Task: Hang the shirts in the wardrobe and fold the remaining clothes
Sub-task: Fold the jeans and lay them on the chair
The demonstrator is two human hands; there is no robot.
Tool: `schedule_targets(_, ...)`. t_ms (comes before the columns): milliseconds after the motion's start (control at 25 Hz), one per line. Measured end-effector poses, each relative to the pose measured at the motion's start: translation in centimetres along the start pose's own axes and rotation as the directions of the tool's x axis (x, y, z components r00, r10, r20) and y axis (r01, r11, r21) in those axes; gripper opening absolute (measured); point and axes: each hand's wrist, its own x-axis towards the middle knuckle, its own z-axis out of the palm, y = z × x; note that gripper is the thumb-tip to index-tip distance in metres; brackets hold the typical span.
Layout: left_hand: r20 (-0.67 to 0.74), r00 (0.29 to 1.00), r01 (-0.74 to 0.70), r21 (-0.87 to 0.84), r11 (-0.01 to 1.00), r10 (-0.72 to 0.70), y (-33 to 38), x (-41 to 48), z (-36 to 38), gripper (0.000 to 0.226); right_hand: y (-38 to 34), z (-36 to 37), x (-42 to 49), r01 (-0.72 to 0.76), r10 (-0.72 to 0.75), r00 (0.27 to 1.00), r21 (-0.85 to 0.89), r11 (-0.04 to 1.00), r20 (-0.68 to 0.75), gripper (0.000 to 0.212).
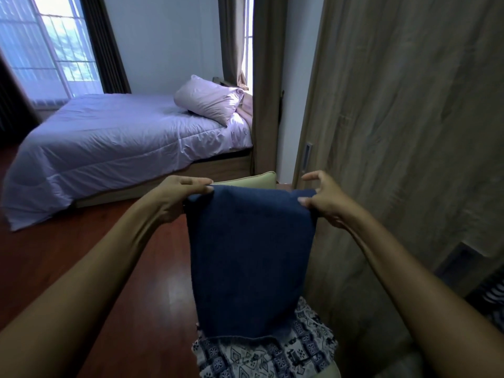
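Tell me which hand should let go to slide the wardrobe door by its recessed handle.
Right. The right hand pinches the blue cloth corner just below the recessed handle on the wardrobe door. The left hand holds the far corner, toward the bed, and could probably keep the cloth up.

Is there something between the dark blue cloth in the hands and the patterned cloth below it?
Nothing visible. The left hand and right hand pinch the top corners of the dark blue garment; its lower edge hangs directly over the patterned cloth, overlapping it in view.
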Motion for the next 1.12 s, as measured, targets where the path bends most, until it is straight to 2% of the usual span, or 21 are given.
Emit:
schedule_targets(80, 0.054, 0.998, -0.003, 0.213, 0.977, -0.009, 0.3, 0.2, -0.4, 0.019, 0.2, -0.2, 0.7, -0.063, 0.068, 0.994, 0.056, 0.996, -0.082, 0.036)
schedule_targets(120, 0.075, 0.997, -0.01, 0.278, 0.961, -0.011, 0.4, 0.2, -0.5, 0.024, 0.0, -0.2, 0.8, -0.071, 0.075, 0.994, 0.048, 0.996, -0.077, 0.03)
schedule_targets(240, 0.142, 0.988, -0.123, 0.429, 0.895, 0.068, 0.9, 0.5, -0.4, 0.033, -0.8, -0.7, 0.3, -0.06, 0.06, 0.994, -0.001, 0.998, 0.093, 0.016)
schedule_targets(320, 0.182, 0.977, -0.202, 0.589, 0.783, 0.114, 1.0, 0.9, -0.2, 0.039, -0.8, -1.7, 0.1, -0.042, 0.054, 0.976, -0.059, 0.997, 0.212, 0.014)
schedule_targets(440, 0.274, 0.957, -0.28, 0.782, 0.556, 0.097, 0.4, 1.6, 0.2, 0.044, -0.2, -1.7, -0.6, 0.027, 0.032, 0.967, -0.228, 0.973, 0.253, 0.053)
schedule_targets(480, 0.281, 0.956, -0.283, 0.812, 0.511, 0.083, 0.0, 1.8, 0.3, 0.044, 0.0, -1.3, -0.8, 0.053, 0.021, 0.967, -0.282, 0.958, 0.254, 0.06)
schedule_targets(560, 0.252, 0.964, -0.263, 0.856, 0.444, 0.086, -0.7, 2.1, -0.1, 0.044, 0.3, -0.3, -1.2, 0.117, -0.021, 0.967, -0.367, 0.923, 0.255, 0.06)
schedule_targets(600, 0.239, 0.966, -0.259, 0.858, 0.444, 0.103, -0.9, 2.3, -0.4, 0.044, 0.4, 0.1, -1.4, 0.137, -0.047, 0.971, -0.382, 0.914, 0.236, 0.058)
schedule_targets(640, 0.23, 0.963, -0.268, 0.824, 0.498, 0.138, -1.1, 2.6, -0.6, 0.043, 0.5, 0.4, -1.6, 0.14, -0.068, 0.977, -0.373, 0.917, 0.2, 0.058)
schedule_targets(680, 0.209, 0.962, -0.272, 0.737, 0.619, 0.174, -1.5, 2.6, -0.8, 0.041, 0.8, 0.6, -1.7, 0.122, -0.076, 0.986, -0.337, 0.934, 0.148, 0.06)
schedule_targets(760, 0.134, 0.973, -0.228, 0.435, 0.871, 0.187, -2.3, 1.9, -0.7, 0.037, 1.5, 0.9, -2.0, 0.074, -0.064, 0.997, -0.217, 0.973, 0.05, 0.065)
schedule_targets(840, 0.096, 0.979, -0.196, 0.207, 0.959, 0.18, -3.4, 1.6, -0.3, 0.037, 2.0, 1.2, -2.2, 0.068, -0.07, 0.998, -0.143, 0.987, -0.006, 0.067)
schedule_targets(920, 0.112, 0.976, -0.205, 0.169, 0.964, 0.188, -3.8, 1.8, -0.1, 0.038, 2.2, 1.4, -2.2, 0.097, -0.106, 0.993, -0.172, 0.98, -0.045, 0.067)
schedule_targets(1000, 0.183, 0.961, -0.258, 0.314, 0.914, 0.208, -3.0, 1.8, -0.1, 0.041, 2.2, 1.6, -2.1, 0.13, -0.15, 0.987, -0.25, 0.96, -0.063, 0.064)
schedule_targets(1120, 0.289, 0.94, -0.317, 0.53, 0.786, 0.184, -2.2, 1.9, 0.2, 0.041, 2.7, 1.4, -1.7, 0.17, -0.209, 0.975, -0.357, 0.919, -0.075, 0.052)
